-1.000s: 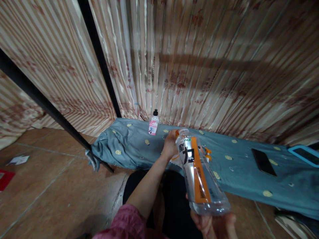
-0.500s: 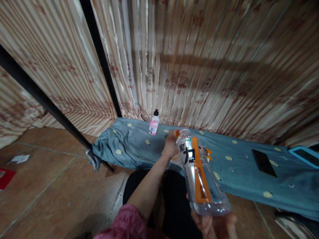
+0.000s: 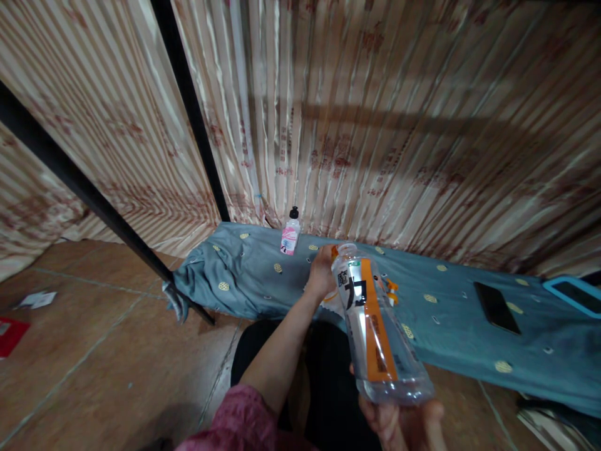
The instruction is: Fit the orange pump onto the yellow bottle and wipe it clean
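My right hand (image 3: 404, 423) grips the base of a clear plastic bottle (image 3: 375, 332) with an orange and white label. The bottle tilts away from me over a blue-grey cloth (image 3: 244, 275) spread along the floor. My left hand (image 3: 320, 273) is closed at the bottle's neck, with an orange cap (image 3: 333, 251) showing at its fingers. Whether the cap sits on the bottle or is off it I cannot tell. Something small and orange (image 3: 391, 289) lies on the cloth just behind the bottle.
A small pink-labelled bottle (image 3: 290, 233) with a black cap stands at the cloth's far edge by the striped curtain (image 3: 375, 125). A dark phone (image 3: 496, 306) and a blue-framed tablet (image 3: 573, 293) lie to the right. Black poles (image 3: 188, 106) cross at the left, above a tiled floor (image 3: 94, 351).
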### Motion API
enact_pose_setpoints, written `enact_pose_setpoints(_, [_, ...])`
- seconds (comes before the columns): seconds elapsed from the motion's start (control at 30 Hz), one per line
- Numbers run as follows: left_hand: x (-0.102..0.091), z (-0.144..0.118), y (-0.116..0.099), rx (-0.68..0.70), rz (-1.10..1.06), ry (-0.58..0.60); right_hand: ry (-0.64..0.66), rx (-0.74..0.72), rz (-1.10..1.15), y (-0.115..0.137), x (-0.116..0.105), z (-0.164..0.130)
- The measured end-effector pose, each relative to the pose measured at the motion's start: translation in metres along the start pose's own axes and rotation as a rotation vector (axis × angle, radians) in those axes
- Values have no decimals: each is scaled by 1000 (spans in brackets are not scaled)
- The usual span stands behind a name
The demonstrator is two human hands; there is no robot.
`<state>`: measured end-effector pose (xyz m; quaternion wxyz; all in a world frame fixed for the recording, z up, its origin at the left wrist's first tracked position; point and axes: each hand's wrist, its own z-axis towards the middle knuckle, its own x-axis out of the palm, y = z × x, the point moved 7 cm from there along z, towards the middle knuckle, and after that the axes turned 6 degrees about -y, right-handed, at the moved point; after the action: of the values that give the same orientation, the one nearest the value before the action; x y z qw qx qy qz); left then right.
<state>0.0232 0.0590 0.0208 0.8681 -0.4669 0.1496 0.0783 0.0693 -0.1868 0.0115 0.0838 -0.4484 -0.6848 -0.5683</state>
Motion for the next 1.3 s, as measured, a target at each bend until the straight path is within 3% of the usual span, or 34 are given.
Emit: enact_pose_setpoints(1.3, [0,0,0,39,22,11,-32,-10,-2,1,6,-4])
